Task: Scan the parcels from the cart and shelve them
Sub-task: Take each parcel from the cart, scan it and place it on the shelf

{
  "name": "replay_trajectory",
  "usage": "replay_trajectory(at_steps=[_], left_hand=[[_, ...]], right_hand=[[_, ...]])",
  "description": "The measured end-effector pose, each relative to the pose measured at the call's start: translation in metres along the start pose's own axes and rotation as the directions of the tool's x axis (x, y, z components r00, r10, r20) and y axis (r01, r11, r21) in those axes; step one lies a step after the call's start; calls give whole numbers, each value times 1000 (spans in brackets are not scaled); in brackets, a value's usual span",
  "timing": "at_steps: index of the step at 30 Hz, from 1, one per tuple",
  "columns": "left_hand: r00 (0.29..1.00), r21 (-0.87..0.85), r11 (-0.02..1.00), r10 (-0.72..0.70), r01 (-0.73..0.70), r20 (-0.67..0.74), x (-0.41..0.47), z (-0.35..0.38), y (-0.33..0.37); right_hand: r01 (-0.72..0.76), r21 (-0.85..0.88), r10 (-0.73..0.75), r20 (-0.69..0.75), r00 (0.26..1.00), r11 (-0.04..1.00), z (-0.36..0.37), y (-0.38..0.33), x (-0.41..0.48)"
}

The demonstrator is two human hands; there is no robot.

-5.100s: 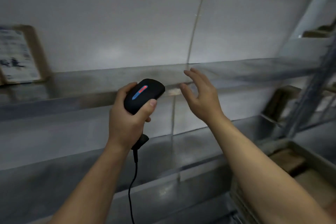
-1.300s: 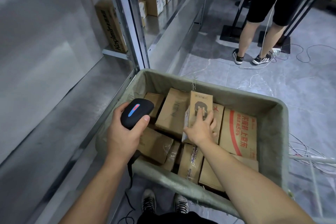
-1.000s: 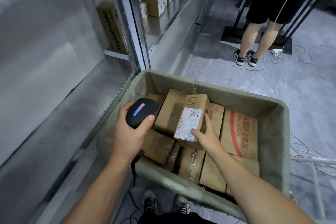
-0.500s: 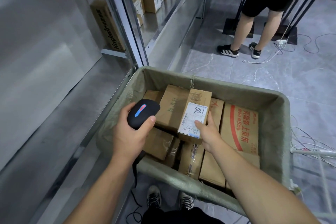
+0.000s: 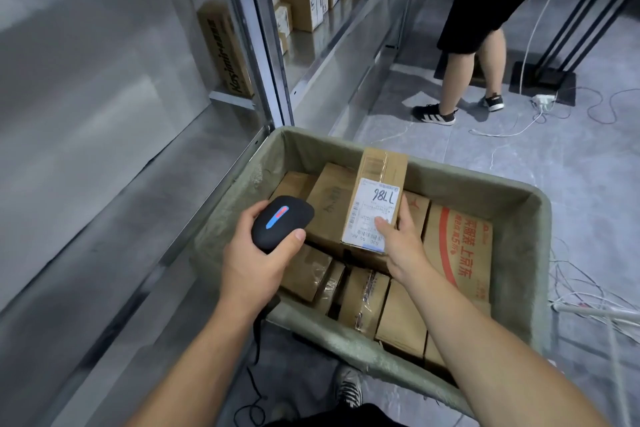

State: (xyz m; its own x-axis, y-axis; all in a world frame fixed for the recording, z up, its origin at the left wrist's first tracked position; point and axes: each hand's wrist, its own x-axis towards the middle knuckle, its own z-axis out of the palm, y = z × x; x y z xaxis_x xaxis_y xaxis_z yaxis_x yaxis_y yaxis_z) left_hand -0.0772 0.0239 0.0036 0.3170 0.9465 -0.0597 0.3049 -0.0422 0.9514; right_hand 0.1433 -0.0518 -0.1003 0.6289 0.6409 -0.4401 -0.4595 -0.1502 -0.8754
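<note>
My right hand (image 5: 403, 246) grips a slim cardboard parcel (image 5: 375, 198) by its near end, thumb on the white label marked "98LL". The parcel is raised above the other boxes in the green fabric-lined cart (image 5: 519, 253), label facing up. My left hand (image 5: 258, 253) holds a black corded barcode scanner (image 5: 280, 222) with a lit blue and red strip, just left of the parcel. Several more cardboard parcels (image 5: 457, 246) lie packed in the cart.
A metal shelf unit (image 5: 114, 184) runs along the left, its upright post (image 5: 263, 45) at the cart's far corner. Boxes (image 5: 304, 0) stand on the farther shelf section. A person in black shorts (image 5: 485, 28) stands beyond the cart. Cables (image 5: 571, 291) trail on the floor at right.
My right hand took the parcel from the cart, turned its label up and lifted it higher. My left hand with the scanner stayed beside it. The standing person stepped to the left.
</note>
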Motion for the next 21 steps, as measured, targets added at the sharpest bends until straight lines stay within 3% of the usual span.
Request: replay_trajectory(at_steps=[11, 21], left_hand=[[992, -63, 994, 95, -91, 79, -41, -43, 13], [988, -164, 976, 148, -140, 40, -97, -106, 20]], right_hand=[[359, -136, -361, 11, 933, 924, 58, -80, -51], [514, -180, -510, 72, 857, 839, 110, -92, -125]])
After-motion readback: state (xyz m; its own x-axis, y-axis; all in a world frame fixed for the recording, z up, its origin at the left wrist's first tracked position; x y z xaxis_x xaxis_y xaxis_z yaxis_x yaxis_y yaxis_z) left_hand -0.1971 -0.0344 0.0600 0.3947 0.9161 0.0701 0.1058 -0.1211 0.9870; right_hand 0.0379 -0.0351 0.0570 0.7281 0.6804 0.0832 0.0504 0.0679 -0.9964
